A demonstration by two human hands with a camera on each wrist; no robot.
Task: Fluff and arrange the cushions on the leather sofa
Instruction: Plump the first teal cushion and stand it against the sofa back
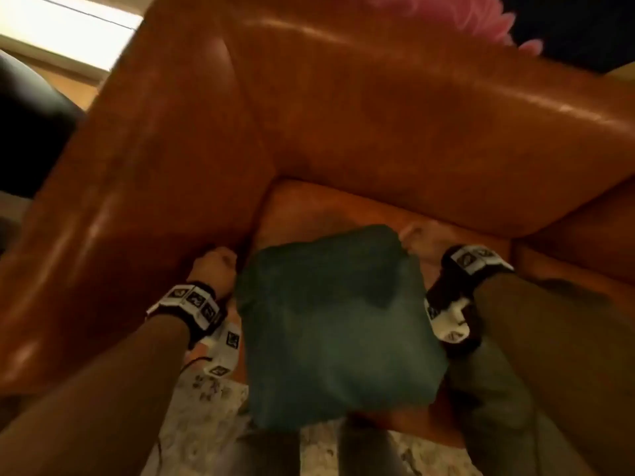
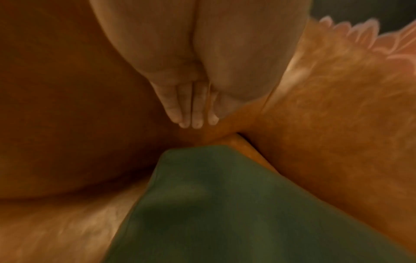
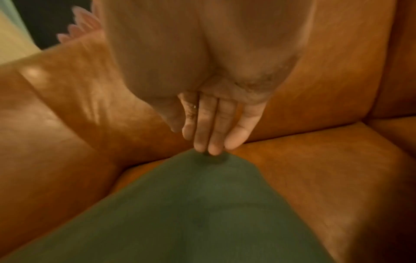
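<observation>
Head view: we see the green cushion point(image 1: 335, 324) on the sofa seat point(image 1: 457, 214) between 2 relaxed hands, right hand point(image 3: 216, 124) fingertips touching its corner, left hand point(image 2: 191, 106) beside it.

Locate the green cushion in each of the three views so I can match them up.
Head: green cushion sits lower centre, on the sofa seat between both wrists.
Left wrist: it fills the lower middle, below the fingertips.
Right wrist: it fills the bottom centre, its top corner under the fingertips.
Shared landmark: the pink fringed thing behind the sofa back, seen in all three.
</observation>
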